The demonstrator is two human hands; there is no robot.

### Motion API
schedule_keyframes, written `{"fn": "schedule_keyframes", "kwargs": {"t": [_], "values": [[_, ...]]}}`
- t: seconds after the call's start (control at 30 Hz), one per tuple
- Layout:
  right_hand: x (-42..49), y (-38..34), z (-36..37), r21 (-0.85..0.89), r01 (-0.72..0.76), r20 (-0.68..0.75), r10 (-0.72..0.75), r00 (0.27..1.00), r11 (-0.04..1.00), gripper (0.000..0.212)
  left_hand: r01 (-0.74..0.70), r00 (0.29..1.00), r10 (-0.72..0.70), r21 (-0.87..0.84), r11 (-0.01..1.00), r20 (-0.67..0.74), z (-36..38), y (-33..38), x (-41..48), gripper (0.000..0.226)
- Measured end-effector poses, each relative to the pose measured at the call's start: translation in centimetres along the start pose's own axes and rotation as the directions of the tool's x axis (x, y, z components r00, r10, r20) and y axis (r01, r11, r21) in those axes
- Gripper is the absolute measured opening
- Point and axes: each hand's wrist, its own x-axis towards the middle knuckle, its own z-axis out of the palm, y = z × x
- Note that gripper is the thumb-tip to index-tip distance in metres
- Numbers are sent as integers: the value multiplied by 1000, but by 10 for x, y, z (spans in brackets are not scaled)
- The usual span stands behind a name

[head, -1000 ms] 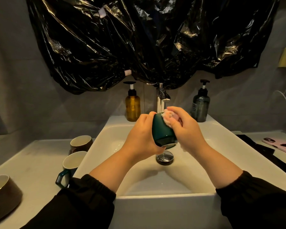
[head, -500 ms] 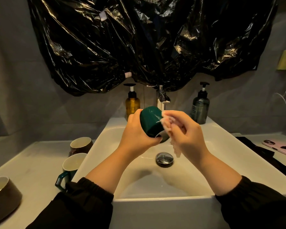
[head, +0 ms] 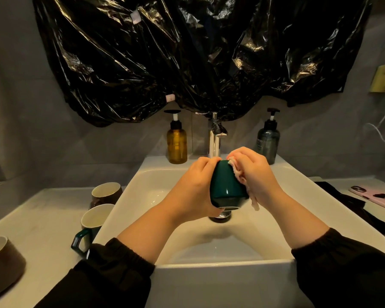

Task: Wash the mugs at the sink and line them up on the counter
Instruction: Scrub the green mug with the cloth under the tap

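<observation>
Over the white sink (head: 302, 187), my left hand (head: 193, 192) grips a dark green mug (head: 226, 187) with its base turned toward me. My right hand (head: 257, 174) presses a pale pink cloth (head: 238, 174) against the mug's right side. The drain (head: 220, 216) lies just below the mug. On the counter to the left stand a brown mug (head: 107, 193), a green mug with a cream inside (head: 91, 223) and, at the near left edge, a larger brown mug (head: 2, 263).
The chrome tap (head: 215, 138) stands behind the mug, between an amber pump bottle (head: 176, 143) and a dark pump bottle (head: 268, 141). Black plastic sheeting (head: 187, 52) hangs above. On the right counter lie a black cloth (head: 347, 203) and a pink phone (head: 376, 196).
The mug has tipped down again, from lying sideways with its mouth to the right to base facing me. Both hands dropped slightly toward the drain, the cloth sliding along the mug's side.
</observation>
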Motion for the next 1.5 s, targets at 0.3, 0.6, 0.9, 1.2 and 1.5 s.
{"fn": "schedule_keyframes", "kwargs": {"t": [0.3,0.6,0.9,1.2,1.5], "values": [[10,8,-29,-299,-122,411,243,878,946,15,-67,981,34,169,983,190,5,-5,-1,106],[4,4,-30,-293,-191,372,296,880,937,11,246,927,-210,-78,966,312,1,-11,4,125],[6,4,-37,-247,-181,441,276,854,952,15,728,685,-426,-533,432,591,-19,-22,3,34],[7,9,-27,-157,-159,340,204,918,975,10,748,605,-619,-623,229,500,-17,-14,6,29],[-8,19,18,-538,431,371,-255,893,725,29,772,460,-802,-618,148,382,-10,-13,12,23]]}}
